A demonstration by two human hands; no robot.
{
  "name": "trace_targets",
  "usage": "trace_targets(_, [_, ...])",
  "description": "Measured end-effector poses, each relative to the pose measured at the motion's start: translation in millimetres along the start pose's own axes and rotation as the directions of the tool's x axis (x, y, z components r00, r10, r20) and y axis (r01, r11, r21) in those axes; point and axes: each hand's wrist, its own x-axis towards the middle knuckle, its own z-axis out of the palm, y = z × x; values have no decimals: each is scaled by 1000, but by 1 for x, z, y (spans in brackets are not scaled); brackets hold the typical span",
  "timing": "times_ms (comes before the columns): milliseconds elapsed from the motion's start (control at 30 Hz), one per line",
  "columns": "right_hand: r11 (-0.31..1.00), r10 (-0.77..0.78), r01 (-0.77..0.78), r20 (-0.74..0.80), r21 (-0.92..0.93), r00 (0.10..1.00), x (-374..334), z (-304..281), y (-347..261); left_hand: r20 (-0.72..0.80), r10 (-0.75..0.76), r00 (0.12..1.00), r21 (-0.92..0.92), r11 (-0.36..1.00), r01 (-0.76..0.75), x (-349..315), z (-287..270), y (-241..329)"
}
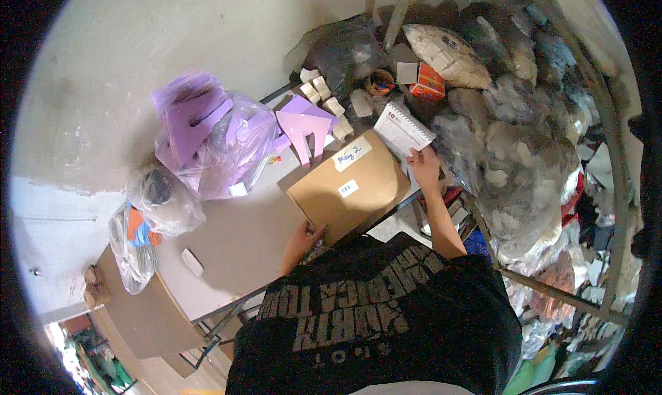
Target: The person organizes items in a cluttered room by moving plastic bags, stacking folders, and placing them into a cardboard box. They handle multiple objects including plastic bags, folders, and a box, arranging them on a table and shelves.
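Note:
A brown cardboard box with white labels, one handwritten, lies at an angle on the table in front of me. At its near left corner, the fingers of my left hand curl against the edge. Beyond the box's right end is a white spiral-bound desk calendar. My right hand pinches the calendar's near right corner, the forearm passing beside the box. Purple cut-out sheets lie just past the box's far left side, with stacks of small cream-coloured pieces beside them.
Clear plastic bags of purple sheets lie along the table's far left. A pale handheld object rests on the grey tabletop. At the back stand an orange box and a round container. Stuffed plastic bags pile up at right.

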Motion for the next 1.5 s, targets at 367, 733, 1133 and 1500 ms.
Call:
trace_targets(367, [990,-39,29,69,135,997,29,-125,-79,-38,100,994,89,991,-96,52,71,113])
trace_targets(733, [867,-118,-213,602,450,790,-39,3,-174,-406,-130,904,-471,878,-85,16,15,55])
trace_targets(1133, [960,-279,175,713,218,643,-63,123,-177,-666,-268,696,-505,849,-155,-32,-23,-27])
trace_targets(1500, [948,-313,311,411,73,856,118,121,-210,-757,-261,599,-150,962,229,-29,-34,-30])
